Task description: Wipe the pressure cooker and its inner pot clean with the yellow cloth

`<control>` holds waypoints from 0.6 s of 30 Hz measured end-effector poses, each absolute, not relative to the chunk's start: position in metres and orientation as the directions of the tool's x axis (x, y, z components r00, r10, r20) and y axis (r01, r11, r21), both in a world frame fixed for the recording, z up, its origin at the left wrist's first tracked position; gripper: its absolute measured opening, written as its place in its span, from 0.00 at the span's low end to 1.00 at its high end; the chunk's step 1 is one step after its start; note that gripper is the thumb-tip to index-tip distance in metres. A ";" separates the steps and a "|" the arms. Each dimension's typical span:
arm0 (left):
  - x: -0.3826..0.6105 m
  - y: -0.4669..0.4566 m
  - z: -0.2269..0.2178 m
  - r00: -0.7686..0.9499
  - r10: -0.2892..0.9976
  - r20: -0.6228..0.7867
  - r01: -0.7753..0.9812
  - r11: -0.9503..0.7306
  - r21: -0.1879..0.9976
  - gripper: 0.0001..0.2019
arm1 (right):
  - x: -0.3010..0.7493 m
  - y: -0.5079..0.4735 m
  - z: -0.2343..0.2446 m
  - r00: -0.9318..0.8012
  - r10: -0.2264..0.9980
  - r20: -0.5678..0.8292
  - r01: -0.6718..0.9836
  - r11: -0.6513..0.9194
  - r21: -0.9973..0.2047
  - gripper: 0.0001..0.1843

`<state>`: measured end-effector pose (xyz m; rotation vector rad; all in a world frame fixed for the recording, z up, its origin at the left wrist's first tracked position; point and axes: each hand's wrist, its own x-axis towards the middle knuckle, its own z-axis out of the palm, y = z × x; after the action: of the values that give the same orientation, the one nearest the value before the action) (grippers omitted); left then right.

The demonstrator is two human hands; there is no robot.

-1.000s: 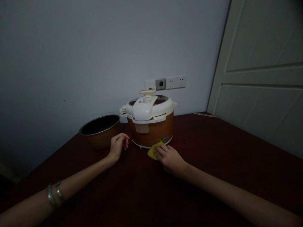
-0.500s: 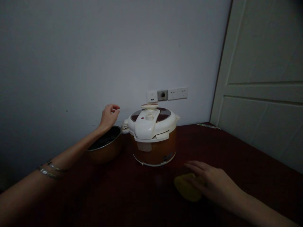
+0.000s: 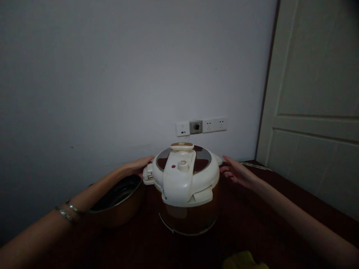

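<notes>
Pressure cooker [image 3: 186, 186] stands mid-table toward the back edge and blocks the straight path to the wall [image 3: 112, 74]. Inner pot [image 3: 119, 198] sits just beside it on the left, with a narrow gap between them. The left hand [image 3: 137, 166], fingers extended, reaches over the pot's far rim. Right of the cooker the table [image 3: 252, 231] is bare to the back right corner, apart from the right hand [image 3: 235, 172], spread flat near the lid. Door [image 3: 316, 112] bounds the right edge. Yellow cloth [image 3: 244, 261] lies at the near edge.

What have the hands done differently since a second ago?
The right hand let go of the yellow cloth and rose to the right side of the cooker; the left hand moved to its left side. Cooker, lid shut, and the pot stayed put.
</notes>
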<state>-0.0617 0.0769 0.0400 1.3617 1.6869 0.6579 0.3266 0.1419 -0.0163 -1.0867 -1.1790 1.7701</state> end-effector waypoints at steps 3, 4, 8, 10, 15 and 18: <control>-0.065 0.063 0.047 0.008 0.927 -0.375 0.471 0.328 0.819 0.27 | 0.317 0.155 -0.020 -0.380 0.908 -0.175 -0.178 -0.257 -0.950 0.14; -0.065 0.058 0.049 0.028 0.922 -0.386 0.454 0.332 0.827 0.28 | 0.314 0.159 -0.022 -0.362 0.919 -0.157 -0.172 -0.231 -0.958 0.15; -0.064 0.041 0.043 -0.014 0.949 -0.315 0.337 0.301 0.892 0.23 | 0.305 0.171 -0.031 -0.319 0.945 -0.069 -0.113 -0.110 -0.988 0.17; -0.063 0.039 0.035 -0.060 0.965 -0.257 0.275 0.263 0.925 0.21 | 0.303 0.174 -0.034 -0.337 0.941 -0.012 -0.085 -0.043 -0.995 0.17; -0.056 0.036 0.025 -0.119 0.973 -0.199 0.233 0.223 0.947 0.21 | 0.299 0.170 -0.032 -0.332 0.940 0.081 -0.117 0.044 -0.992 0.18; -0.051 0.034 0.025 -0.148 0.973 -0.175 0.197 0.202 0.959 0.21 | 0.296 0.168 -0.030 -0.296 0.952 0.082 -0.161 0.035 -0.986 0.16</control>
<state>-0.0505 0.0344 0.0246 1.1513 1.5459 1.0488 0.2962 0.1678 -0.0303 -0.8891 -1.3365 1.4520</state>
